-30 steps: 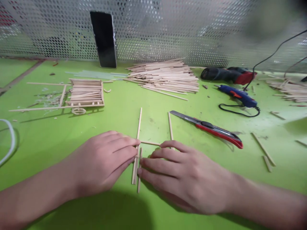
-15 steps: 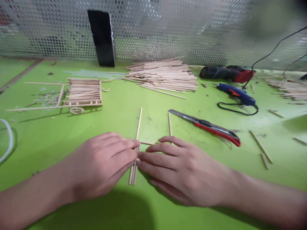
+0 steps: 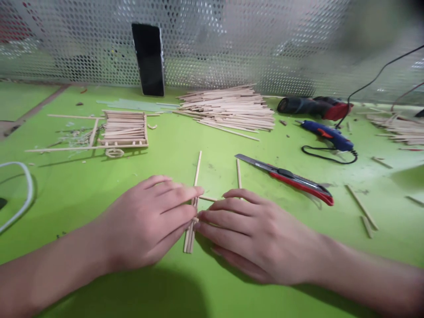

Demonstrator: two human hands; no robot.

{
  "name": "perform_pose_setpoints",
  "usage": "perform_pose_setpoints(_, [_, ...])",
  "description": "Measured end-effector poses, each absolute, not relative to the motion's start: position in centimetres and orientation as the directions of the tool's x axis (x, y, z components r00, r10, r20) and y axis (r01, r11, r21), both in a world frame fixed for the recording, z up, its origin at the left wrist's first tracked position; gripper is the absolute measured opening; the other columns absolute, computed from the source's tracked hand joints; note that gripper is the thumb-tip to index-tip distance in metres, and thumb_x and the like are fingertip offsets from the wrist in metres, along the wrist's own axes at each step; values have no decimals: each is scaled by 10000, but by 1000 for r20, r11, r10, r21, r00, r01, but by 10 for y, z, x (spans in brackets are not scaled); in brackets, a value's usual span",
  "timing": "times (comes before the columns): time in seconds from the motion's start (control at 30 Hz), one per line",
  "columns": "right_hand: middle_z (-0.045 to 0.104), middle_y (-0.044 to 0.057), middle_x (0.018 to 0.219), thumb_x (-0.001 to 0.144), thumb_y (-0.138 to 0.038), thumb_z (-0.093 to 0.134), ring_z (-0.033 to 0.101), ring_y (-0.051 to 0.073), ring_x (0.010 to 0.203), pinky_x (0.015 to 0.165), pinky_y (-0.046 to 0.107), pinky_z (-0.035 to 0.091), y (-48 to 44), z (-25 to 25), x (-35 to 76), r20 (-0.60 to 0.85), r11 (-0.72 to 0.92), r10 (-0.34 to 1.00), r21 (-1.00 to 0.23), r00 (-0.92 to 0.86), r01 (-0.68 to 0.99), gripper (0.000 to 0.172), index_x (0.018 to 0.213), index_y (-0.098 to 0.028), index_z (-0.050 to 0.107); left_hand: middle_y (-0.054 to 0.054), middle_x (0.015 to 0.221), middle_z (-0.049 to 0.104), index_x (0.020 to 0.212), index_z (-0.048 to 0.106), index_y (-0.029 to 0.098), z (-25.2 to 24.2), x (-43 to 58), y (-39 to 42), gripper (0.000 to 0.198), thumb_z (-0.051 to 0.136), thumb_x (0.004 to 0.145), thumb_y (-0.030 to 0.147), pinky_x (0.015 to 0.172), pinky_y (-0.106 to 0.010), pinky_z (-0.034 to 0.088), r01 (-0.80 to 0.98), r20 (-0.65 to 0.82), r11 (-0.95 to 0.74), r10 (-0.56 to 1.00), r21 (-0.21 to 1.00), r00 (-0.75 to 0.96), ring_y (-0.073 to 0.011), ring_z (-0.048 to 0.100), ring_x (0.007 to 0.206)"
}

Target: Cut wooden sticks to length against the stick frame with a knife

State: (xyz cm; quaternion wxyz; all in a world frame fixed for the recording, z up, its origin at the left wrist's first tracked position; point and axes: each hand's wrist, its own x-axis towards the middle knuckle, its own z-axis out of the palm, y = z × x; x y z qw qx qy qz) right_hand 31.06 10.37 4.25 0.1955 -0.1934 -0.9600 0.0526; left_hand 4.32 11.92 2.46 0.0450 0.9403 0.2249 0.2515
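On the green tabletop my left hand (image 3: pixel 149 223) is closed with its fingertips against a small frame of thin wooden sticks (image 3: pixel 188 240). The sticks lie side by side, pointing away from me, and one longer stick (image 3: pixel 198 170) reaches out beyond the fingers. From the other side, my right hand (image 3: pixel 255 234) pinches at the same sticks, its fingertips meeting the left ones near a short crosspiece (image 3: pixel 196 219). A thin cross stick (image 3: pixel 208 198) runs under my right fingers toward another upright stick (image 3: pixel 239 172). Both thumbs are mostly hidden.
A utility knife (image 3: pixel 288 179) with its blade out lies right of the hands. Behind are a pile of sticks (image 3: pixel 228 108), a small stick-built cart (image 3: pixel 126 128), a propped phone (image 3: pixel 149 59), a blue glue gun (image 3: pixel 327 134) with a cord, and a white cable (image 3: pixel 28 190) at left.
The view has shifted slightly, so most things sit a little farther right. My left index finger has straightened across the sticks; both hands stay on them.
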Motion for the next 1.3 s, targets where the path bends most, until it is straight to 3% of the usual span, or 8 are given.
perform_pose_setpoints(0.17, [802, 52, 1080, 1109, -225, 522, 719, 204, 956, 919, 381, 529, 102, 45, 314, 403, 902, 432, -182, -807, 392, 238, 1228, -126, 703, -58, 1046, 725, 1171, 683, 200, 38, 43, 112, 156, 576, 1061, 172, 795, -387, 441, 416, 510, -879, 474, 231, 718, -201, 554, 854])
perform_pose_setpoints(0.37, [774, 78, 1104, 1108, -337, 546, 689, 218, 947, 893, 397, 508, 95, 48, 312, 384, 866, 497, -275, -778, 418, 290, 1240, -112, 673, 15, 978, 740, 1132, 654, 197, 55, 60, 93, 173, 532, 1073, 90, 812, -216, 517, 237, 383, -712, 592, 661, 709, -95, 659, 874])
perform_pose_setpoints(0.47, [758, 62, 972, 1123, -280, 495, 670, 211, 897, 868, 384, 487, 94, 46, 312, 354, 859, 505, -294, -787, 419, 266, 1099, -130, 713, 25, 982, 764, 1147, 640, 210, 56, 65, 90, 183, 508, 1084, 99, 822, -172, 543, 168, 361, -647, 601, 744, 713, -78, 700, 857])
perform_pose_setpoints(0.6, [669, 36, 783, 1130, -253, 451, 592, 196, 763, 793, 377, 455, 98, 46, 315, 377, 866, 500, -247, -780, 435, 369, 856, -152, 676, 6, 1045, 779, 1327, 582, 258, 45, 54, 99, 264, 565, 1064, 256, 864, -263, 576, 284, 289, -705, 574, 650, 766, -150, 725, 890])
perform_pose_setpoints(0.67, [612, 15, 724, 1125, -274, 467, 530, 182, 696, 742, 374, 429, 102, 46, 317, 380, 861, 507, -249, -773, 443, 391, 785, -169, 630, -33, 1241, 764, 1463, 515, 280, 37, 47, 106, 422, 581, 1064, 401, 1026, -363, 558, 392, 233, -749, 576, 535, 783, -220, 729, 1084])
perform_pose_setpoints(0.83, [570, -2, 676, 1101, -274, 500, 516, 184, 692, 721, 378, 401, 105, 47, 320, 370, 857, 515, -257, -773, 447, 395, 726, -187, 588, -65, 1668, 513, 1675, 296, 320, 21, 41, 112, 916, 547, 953, 824, 1326, -546, 295, 539, 104, -729, 630, 423, 770, -347, 517, 1504])
perform_pose_setpoints(1.03, [569, 11, 688, 1075, -243, 484, 526, 193, 705, 726, 384, 394, 104, 47, 319, 364, 842, 539, -232, -759, 487, 372, 729, -179, 605, -56, 1595, 596, 1675, 325, 308, 22, 46, 113, 848, 667, 967, 625, 1297, -526, 332, 583, 90, -723, 653, 370, 752, -321, 586, 1435])
perform_pose_setpoints(1.3, [603, 14, 746, 1046, -252, 554, 531, 192, 738, 729, 372, 351, 102, 43, 315, 310, 742, 659, -114, -686, 661, 294, 772, -178, 632, -86, 1476, 672, 1646, 346, 264, 24, 59, 106, 885, 696, 945, 675, 1169, -528, 448, 662, 131, -663, 734, 350, 666, -344, 641, 1317])
